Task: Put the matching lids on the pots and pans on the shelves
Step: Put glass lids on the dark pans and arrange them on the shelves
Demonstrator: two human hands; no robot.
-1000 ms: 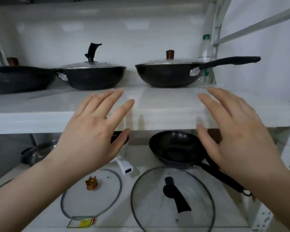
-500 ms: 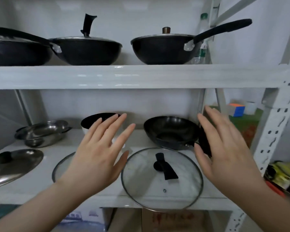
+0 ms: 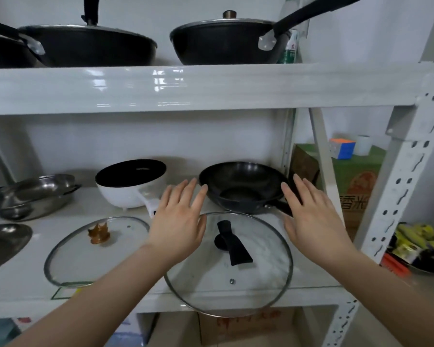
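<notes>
Partly, left hand [image 3: 177,226] hides glass lid [image 3: 228,264] rim; wok [image 3: 241,186] handle behind right hand [image 3: 311,221].

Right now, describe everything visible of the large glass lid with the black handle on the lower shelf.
The large round glass lid with the black handle lies flat, handle up, at the front of the white lower shelf, its near edge overhanging. It has a metal rim, a small vent hole and a black wedge-shaped handle on a round base. The open left hand is over its far left edge; contact is unclear. The black wok stands just behind it, uncovered.
</notes>
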